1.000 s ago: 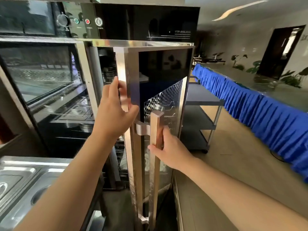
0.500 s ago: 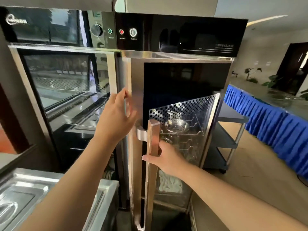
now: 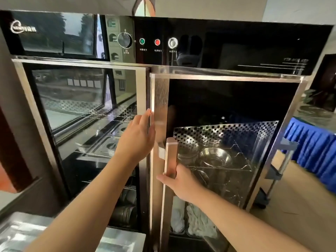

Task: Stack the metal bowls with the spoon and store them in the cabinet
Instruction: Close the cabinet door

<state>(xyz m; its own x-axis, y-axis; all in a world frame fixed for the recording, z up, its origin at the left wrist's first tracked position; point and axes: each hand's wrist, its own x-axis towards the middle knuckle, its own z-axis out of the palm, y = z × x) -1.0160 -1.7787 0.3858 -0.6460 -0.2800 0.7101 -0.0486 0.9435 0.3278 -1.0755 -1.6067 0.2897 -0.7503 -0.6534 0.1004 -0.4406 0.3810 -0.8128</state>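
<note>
The cabinet (image 3: 236, 44) is a tall black-glass steriliser with two steel-framed doors. Its right door (image 3: 160, 99) lies almost flush with the frame. My right hand (image 3: 181, 180) is shut on the door's vertical copper-coloured handle (image 3: 171, 157). My left hand (image 3: 138, 137) rests flat, fingers apart, against the door's left steel edge. Through the dark glass I see stacked metal bowls (image 3: 215, 157) on a wire shelf, with another stack (image 3: 187, 151) beside them. No spoon is visible.
The left door (image 3: 83, 99) is shut and mirrors the room. A steel counter with recessed pans (image 3: 21, 233) lies at the lower left. A grey trolley (image 3: 280, 171) and a blue-skirted table (image 3: 312, 148) stand to the right, with bare floor before them.
The right door has swung from wide open to nearly flush with the frame. My right hand stayed on the handle; my left hand moved from gripping the door edge to pressing flat on it.
</note>
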